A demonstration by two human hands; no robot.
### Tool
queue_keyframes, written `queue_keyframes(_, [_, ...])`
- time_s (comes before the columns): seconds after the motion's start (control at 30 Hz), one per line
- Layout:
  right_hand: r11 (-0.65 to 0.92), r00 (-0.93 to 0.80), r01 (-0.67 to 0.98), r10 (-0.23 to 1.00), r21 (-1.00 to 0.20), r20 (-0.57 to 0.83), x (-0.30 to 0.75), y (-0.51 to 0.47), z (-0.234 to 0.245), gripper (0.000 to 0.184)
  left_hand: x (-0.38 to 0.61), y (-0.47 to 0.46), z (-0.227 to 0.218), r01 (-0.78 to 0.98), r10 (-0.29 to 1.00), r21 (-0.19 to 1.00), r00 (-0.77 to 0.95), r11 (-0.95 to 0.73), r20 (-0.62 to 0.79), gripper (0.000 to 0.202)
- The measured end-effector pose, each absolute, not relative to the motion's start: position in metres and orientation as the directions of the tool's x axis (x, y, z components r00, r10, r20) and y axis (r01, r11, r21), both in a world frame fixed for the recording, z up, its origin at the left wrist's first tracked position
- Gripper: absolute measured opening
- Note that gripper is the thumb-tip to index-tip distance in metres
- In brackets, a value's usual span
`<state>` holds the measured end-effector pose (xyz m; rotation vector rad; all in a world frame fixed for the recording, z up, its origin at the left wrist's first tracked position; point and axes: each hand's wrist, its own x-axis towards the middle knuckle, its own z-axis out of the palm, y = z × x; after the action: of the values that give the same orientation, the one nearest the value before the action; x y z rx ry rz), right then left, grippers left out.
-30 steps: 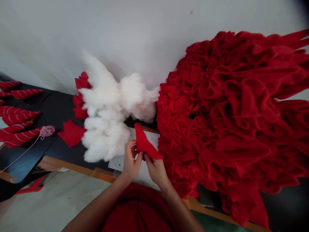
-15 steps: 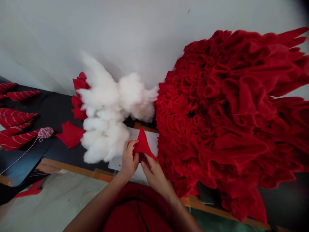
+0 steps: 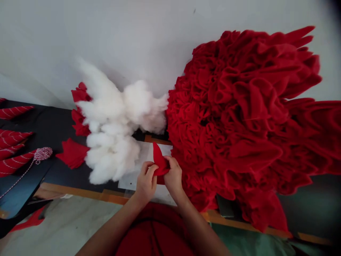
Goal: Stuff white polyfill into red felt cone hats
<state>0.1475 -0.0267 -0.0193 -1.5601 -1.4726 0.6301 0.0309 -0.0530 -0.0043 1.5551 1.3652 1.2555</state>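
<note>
A pointed piece of red felt (image 3: 160, 160) was held at lower centre of the frame, pinched between the left hand (image 3: 146, 183) and the right hand (image 3: 173, 177), its tip standing up and its base gathered into a soft fold. The left hand was curled, with fingertips pressed against the left side of the felt; the right hand was closed on the other side, fingers pressed together, so the cloth was kept just above the surface by both hands. Finger placement behind the fold could not be told. The forearms (image 3: 114, 222) came in from the bottom edge, above a red garment (image 3: 154, 238). Under the hands, a translucent sheet (image 3: 135, 176) was laid on a black tabletop (image 3: 57, 177) edged with a wooden strip (image 3: 80, 193), seemingly as a clean working patch. Just left of the hands, loose white fibre stuffing (image 3: 112, 142) was heaped against a white wall (image 3: 106, 35), with red felt scraps (image 3: 79, 106) tucked at its left side and a flat red felt piece (image 3: 72, 153) beside it. A large mass of ruffled red felt (image 3: 239, 117), thick and soft with pointed ends, filled the right side. Red cones with white stripes (image 3: 13, 140) and a ball of red-and-white twine (image 3: 42, 154) lay at far left.
</note>
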Motion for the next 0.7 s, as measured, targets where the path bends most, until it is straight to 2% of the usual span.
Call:
queue_keyframes(0.13, [0.025, 0.197, 0.397, 0.974, -0.918, 0.112, 0.141, -0.031, -0.015, 0.03, 0.029, -0.043, -0.004, 0.145, 0.974, 0.988, -0.208, -0.061, 0.09, 0.042])
queue_keyframes(0.23, [-0.041, 0.212, 0.381, 0.976, -0.924, 0.044, 0.14, -0.029, -0.011, 0.036, 0.029, -0.041, -0.004, 0.17, 0.987, 0.983, -0.126, -0.073, 0.095, 0.038])
queue_keyframes(0.33, [-0.071, 0.243, 0.432, 0.969, -0.899, 0.041, 0.143, -0.022, -0.011, 0.03, 0.031, -0.047, -0.006, 0.185, 0.99, 0.973, 0.028, -0.14, 0.138, 0.037])
queue_keyframes(0.43, [-0.061, 0.252, 0.439, 0.966, -0.896, 0.058, 0.144, -0.019, -0.012, 0.029, 0.035, -0.05, -0.007, 0.153, 0.99, 0.981, -0.056, -0.121, 0.131, 0.038])
queue_keyframes(0.5, [-0.022, 0.211, 0.386, 0.975, -0.922, 0.065, 0.142, -0.021, -0.013, 0.033, 0.036, -0.046, -0.007, 0.09, 0.979, 0.995, -0.191, -0.051, 0.068, 0.042])
queue_keyframes(0.57, [0.013, 0.167, 0.31, 0.984, -0.951, 0.068, 0.141, -0.025, -0.014, 0.035, 0.036, -0.041, -0.004, -0.002, 0.969, 0.999, -0.243, 0.044, -0.043, 0.045])
queue_keyframes(0.7, [0.005, 0.147, 0.2, 0.989, -0.98, 0.035, 0.145, -0.03, -0.014, 0.038, 0.028, -0.035, 0.006, -0.299, 0.967, 0.936, -0.111, 0.187, -0.229, 0.052])
